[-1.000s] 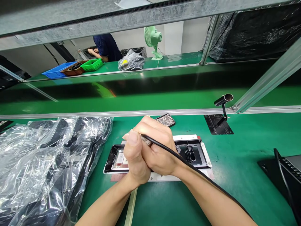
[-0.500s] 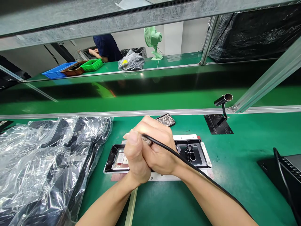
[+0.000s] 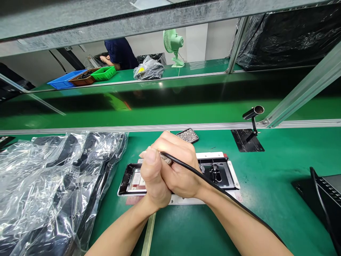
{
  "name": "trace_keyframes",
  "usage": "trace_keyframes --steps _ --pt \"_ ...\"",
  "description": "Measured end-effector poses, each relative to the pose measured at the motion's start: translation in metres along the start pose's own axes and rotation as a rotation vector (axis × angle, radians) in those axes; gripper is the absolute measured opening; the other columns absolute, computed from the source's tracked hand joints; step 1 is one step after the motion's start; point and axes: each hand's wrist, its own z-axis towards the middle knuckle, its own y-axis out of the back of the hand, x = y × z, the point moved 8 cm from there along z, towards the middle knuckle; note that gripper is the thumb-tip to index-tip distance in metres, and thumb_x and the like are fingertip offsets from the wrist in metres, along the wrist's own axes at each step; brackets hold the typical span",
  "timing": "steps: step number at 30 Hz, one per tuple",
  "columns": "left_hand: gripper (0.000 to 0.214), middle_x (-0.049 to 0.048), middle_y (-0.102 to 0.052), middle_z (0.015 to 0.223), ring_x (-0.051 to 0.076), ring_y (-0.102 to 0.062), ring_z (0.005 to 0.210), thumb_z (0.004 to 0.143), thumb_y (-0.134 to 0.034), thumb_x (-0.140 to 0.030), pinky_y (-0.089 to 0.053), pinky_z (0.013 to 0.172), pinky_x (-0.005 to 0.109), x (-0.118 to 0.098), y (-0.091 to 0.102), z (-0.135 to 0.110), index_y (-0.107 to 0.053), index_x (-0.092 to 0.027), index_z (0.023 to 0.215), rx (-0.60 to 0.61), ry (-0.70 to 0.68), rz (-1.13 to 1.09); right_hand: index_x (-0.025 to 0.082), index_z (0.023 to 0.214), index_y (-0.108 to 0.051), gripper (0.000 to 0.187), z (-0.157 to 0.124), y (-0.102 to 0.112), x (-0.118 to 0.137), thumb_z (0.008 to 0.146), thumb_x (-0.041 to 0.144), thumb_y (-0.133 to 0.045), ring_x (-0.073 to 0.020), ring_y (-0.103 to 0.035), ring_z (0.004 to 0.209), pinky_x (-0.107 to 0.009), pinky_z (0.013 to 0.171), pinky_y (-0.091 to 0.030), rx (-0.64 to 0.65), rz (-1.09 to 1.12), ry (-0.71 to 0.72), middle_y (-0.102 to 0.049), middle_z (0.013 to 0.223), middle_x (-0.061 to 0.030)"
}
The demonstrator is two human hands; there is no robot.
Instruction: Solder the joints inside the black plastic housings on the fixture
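Observation:
My right hand (image 3: 183, 167) is closed around a corded tool (image 3: 166, 158); only its greyish cable end shows between my fingers, and the rest of its body is hidden. A black cable (image 3: 210, 183) runs from it along my right forearm. My left hand (image 3: 156, 177) presses against the right one, closed with its thumb up at the tool's end. Directly beneath both hands lies a long black frame-like housing (image 3: 124, 183) with fittings inside, resting on a white plate fixture (image 3: 189, 201). The tool's tip and the middle of the housing are covered by my hands.
Plastic-wrapped black parts (image 3: 66, 177) cover the left of the green bench. Behind my hands is a small tray of metal pieces (image 3: 188, 135). A black tube holder (image 3: 253, 113) stands right of it, and a black slotted object (image 3: 323, 192) lies at far right.
My hands, the tool and the housing stay in the same position. Across the bench, another person's arm and body have shifted slightly.

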Motion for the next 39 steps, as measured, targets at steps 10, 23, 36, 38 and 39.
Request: trace_keyframes --steps 10,23,36,38,39 --pt "0.047 -0.0019 -0.044 0.066 0.015 -0.045 0.062 0.087 -0.056 -0.06 -0.045 0.06 0.032 0.01 0.001 -0.002 -0.046 -0.021 0.063 0.052 0.065 -0.034 0.024 0.085 -0.064 0.026 0.001 0.0 0.002 0.101 0.034 -0.047 -0.0143 -0.059 0.079 -0.029 0.071 -0.051 -0.008 0.006 0.017 -0.065 0.083 -0.0013" --pt "0.05 -0.0015 -0.046 0.062 0.015 -0.045 0.057 0.088 -0.054 -0.061 -0.042 0.054 0.031 -0.004 -0.002 0.001 -0.046 -0.02 0.059 0.018 -0.022 0.05 0.023 0.084 -0.064 0.028 0.001 0.001 0.002 0.101 0.035 -0.046 -0.0145 -0.059 0.079 -0.028 0.071 -0.051 -0.008 0.009 0.008 -0.065 0.083 -0.002" --pt "0.05 -0.0023 -0.042 0.062 0.014 -0.042 0.057 0.09 -0.053 -0.059 -0.04 0.057 0.031 0.0 -0.001 0.0 -0.042 -0.02 0.06 0.04 -0.003 0.01 0.023 0.083 -0.064 0.021 0.0 0.001 0.001 0.098 0.03 -0.052 -0.0136 -0.057 0.078 -0.028 0.071 -0.048 -0.032 0.059 0.02 -0.065 0.082 -0.0005" --pt "0.051 -0.0023 -0.042 0.061 0.014 -0.042 0.056 0.09 -0.053 -0.06 -0.039 0.057 0.031 0.0 -0.001 0.001 -0.044 -0.02 0.06 0.036 -0.011 0.011 0.022 0.083 -0.064 0.02 0.0 0.001 0.001 0.098 0.028 -0.052 -0.0133 -0.057 0.077 -0.028 0.07 -0.048 -0.04 0.065 0.028 -0.064 0.081 -0.0002" --pt "0.051 -0.0022 -0.043 0.061 0.014 -0.042 0.056 0.09 -0.053 -0.06 -0.039 0.057 0.031 -0.001 -0.001 0.001 -0.045 -0.02 0.059 0.03 -0.023 0.019 0.022 0.083 -0.064 0.02 0.0 0.001 0.001 0.098 0.028 -0.052 -0.0133 -0.056 0.076 -0.028 0.07 -0.047 -0.043 0.066 0.032 -0.064 0.081 -0.0002"
